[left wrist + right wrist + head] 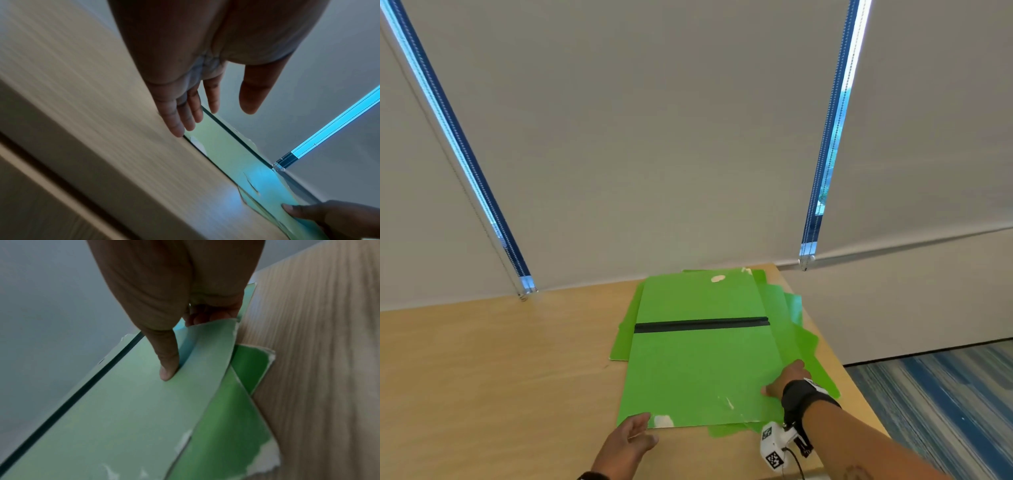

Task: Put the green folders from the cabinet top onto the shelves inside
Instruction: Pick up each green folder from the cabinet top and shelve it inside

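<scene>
A loose pile of green folders [787, 318] lies on the wooden cabinet top [493, 359] near its right end. The top folder [698, 373] lies open, with a black spine strip across its middle and torn white patches. My right hand [786, 380] pinches its right edge, thumb on top and fingers underneath, bending that edge [207, 344] upward. My left hand [635, 431] has straight fingers [180, 118] touching the folder's near left corner [197, 142]. The shelves inside the cabinet are out of view.
Grey roller blinds [654, 137] hang right behind the cabinet, with bright window gaps and bead chains [825, 144] between them. The cabinet's right edge drops to a blue striped carpet [941, 397]. Bare wood stretches left of the folders.
</scene>
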Available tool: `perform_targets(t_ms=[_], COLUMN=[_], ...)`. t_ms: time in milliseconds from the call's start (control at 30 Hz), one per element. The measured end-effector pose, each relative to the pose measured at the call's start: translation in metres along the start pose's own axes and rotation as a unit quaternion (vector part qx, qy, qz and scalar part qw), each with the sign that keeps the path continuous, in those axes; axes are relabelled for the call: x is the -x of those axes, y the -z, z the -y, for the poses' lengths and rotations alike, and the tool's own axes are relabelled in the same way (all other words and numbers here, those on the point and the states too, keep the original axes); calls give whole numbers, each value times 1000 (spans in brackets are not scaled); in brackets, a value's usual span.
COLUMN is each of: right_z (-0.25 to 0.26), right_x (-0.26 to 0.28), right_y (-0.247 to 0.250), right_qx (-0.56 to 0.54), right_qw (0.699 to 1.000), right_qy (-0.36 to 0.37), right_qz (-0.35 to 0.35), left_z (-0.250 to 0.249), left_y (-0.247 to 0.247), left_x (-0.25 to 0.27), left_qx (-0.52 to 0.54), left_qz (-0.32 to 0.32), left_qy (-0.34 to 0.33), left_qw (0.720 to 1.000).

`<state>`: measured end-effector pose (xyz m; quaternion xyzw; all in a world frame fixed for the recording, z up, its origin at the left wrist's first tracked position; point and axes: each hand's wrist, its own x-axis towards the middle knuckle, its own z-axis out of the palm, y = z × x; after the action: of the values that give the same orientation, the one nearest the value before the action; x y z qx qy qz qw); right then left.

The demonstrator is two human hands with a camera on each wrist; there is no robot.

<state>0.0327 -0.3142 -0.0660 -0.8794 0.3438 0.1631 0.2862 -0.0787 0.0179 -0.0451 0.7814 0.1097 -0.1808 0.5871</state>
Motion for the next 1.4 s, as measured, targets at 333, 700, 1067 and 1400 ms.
perform_targets(t_ms=[333, 700, 1067, 1400], right_z=[4, 42, 55, -16], right_x=[54, 155, 227, 256], right_y=[41, 77, 72, 35], right_qx=[-327, -313, -317, -437], right_qw=[917, 885, 872, 858], right_qy=[185, 304, 372, 243], right_qz=[132, 159, 14, 117], left_z=[-57, -142, -121, -64], left_y=[44, 99, 114, 82], left_x=[6, 42, 107, 126], left_qx=[-110, -221, -183, 232], left_qz=[-56, -188, -148, -43], left_qy=[-76, -219, -263, -147], left_qw=[990, 932, 936, 961])
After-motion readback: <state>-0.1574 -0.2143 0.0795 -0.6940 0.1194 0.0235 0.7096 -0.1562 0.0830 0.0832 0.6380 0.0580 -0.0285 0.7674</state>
